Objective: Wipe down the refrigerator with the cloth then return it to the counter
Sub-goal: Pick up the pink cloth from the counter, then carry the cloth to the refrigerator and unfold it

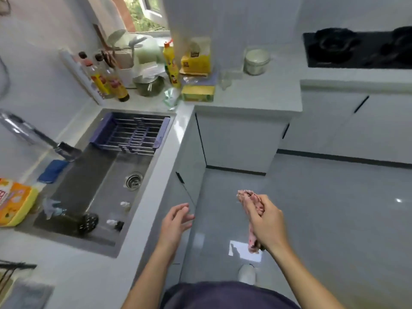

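My right hand grips a bunched pink cloth over the grey floor, right of the sink counter. The cloth sticks out above my fingers and hangs below my palm. My left hand hovers with relaxed, spread fingers and holds nothing, just off the front edge of the white counter. No refrigerator is in view.
A steel sink with a purple rack is set in the counter at left. Bottles, a yellow detergent bottle and boxes crowd the back corner. A black stove sits at the upper right. White cabinets line the floor.
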A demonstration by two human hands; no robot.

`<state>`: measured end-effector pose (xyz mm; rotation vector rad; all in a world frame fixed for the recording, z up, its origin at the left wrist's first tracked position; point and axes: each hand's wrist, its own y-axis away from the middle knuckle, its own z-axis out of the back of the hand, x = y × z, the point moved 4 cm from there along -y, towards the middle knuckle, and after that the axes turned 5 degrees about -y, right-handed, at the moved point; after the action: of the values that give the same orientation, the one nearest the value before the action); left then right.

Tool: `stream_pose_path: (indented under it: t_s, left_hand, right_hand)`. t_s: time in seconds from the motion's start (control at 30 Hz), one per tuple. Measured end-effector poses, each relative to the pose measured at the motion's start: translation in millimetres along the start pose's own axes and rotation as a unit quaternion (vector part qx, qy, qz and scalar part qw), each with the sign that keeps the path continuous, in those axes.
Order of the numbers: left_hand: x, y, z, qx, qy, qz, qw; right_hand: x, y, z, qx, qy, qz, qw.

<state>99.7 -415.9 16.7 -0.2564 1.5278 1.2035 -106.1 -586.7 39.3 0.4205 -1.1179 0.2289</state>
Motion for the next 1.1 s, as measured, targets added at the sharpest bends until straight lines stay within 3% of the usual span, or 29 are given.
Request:
stream_pose_path:
  t_s: [0.2,0.53,0.83,1.1]
  left_hand:
    - [-42.9,-11.7,-99.3,0.086,-0.039,-0.022,0.995]
    - [-94.0,-84.4,-219.5,0.198,-0.118,-0.006,0.973]
    - [-178.6,-162.3,-349.1,0.340,-0.226,-0.045,0.912]
    - [-202.2,-177.1,-467.3,0.416,-0.305,-0.055,0.855]
  right_hand:
    - [-28.0,-25.2,77.0,-0.083,-0.041,-0.063,0.994]
    - [-54.4,-86.5,143.1,-0.195,-0.064,-0.137,0.969]
    - [-27.4,-182.1,180.2,-0.297,-0.094,-0.155,0.938]
    - [-38.2,-200.6,223.1,-0.427,-0.149,-0.191,0.871]
